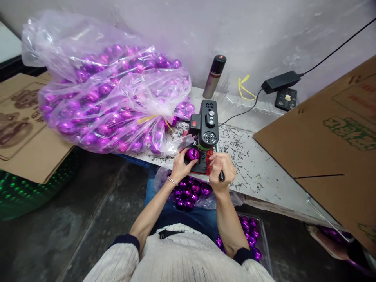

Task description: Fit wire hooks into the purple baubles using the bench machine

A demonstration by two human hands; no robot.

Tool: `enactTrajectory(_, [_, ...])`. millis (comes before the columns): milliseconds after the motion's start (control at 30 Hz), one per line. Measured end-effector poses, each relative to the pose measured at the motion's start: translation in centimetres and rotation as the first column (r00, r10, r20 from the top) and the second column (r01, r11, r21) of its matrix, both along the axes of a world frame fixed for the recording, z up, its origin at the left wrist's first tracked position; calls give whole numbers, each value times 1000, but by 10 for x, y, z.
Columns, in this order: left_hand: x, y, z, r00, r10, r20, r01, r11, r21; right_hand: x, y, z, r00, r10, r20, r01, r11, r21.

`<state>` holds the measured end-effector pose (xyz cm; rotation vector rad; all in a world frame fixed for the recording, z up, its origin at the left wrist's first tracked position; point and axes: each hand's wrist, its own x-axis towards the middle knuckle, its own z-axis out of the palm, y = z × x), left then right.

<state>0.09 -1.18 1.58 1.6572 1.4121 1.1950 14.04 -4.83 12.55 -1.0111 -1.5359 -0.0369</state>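
Note:
My left hand pinches a shiny purple bauble between thumb and fingers, at the base of a small black bench drill press. My right hand is wrapped round the press's lever handle, whose black end sticks out below the fist. The drill's tip is hidden behind its body and the bauble, so I cannot tell whether they touch. A red and black base plate lies under the machine. More purple baubles sit in clear plastic at my lap, below the table edge.
A big clear bag of purple baubles fills the table's left side. Behind the press stand a spray can and a black power adapter. Dark shavings litter the tabletop. Cardboard boxes flank the right; a tub of baubles is below.

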Motion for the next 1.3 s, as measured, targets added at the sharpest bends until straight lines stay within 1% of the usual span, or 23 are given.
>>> enactTrajectory(67, [-1,0,0,995,-24,-99,30,998,58,1,-1,-2,1000,-4,2,4,1000,-8])
enactTrajectory(167, [1,2,-2,987,-55,-154,75,989,127,2,-1,-4,1000,-4,9,4,1000,-10])
enactTrajectory(333, [9,4,-16,986,-32,-162,62,981,182,2,-1,-3,1000,4,18,-5,1000,10])
enactTrajectory(467, [13,3,-23,987,-35,-160,65,981,185,1,-2,-6,1000,-8,0,8,1000,9])
enactTrajectory(533, [12,3,-23,986,-39,-160,69,980,186,0,-3,-12,1000,-24,-11,24,1000,1])
enactTrajectory(633, [11,3,-22,986,-42,-160,72,980,187,0,-3,-27,999,-36,-14,36,999,6])
enactTrajectory(733, [11,3,-22,986,-41,-163,72,979,189,-1,-1,-41,999,-30,-23,31,999,43])
enactTrajectory(800, [11,2,-22,985,-44,-165,76,978,193,-2,2,-47,999,-27,-46,30,997,70])
enactTrajectory(900, [11,2,-23,986,-44,-164,77,977,200,-3,5,-51,997,-12,-78,21,994,107])
enactTrajectory(1000, [11,2,-23,987,-48,-155,81,973,217,-4,6,-54,996,-11,-84,20,993,117])
enactTrajectory(1167, [12,2,-22,986,-53,-156,85,974,209,-3,6,-60,997,-46,-64,52,994,99])
enactTrajectory(1300, [12,2,-21,986,-45,-158,78,975,206,-2,9,-65,996,-72,-59,78,989,125])
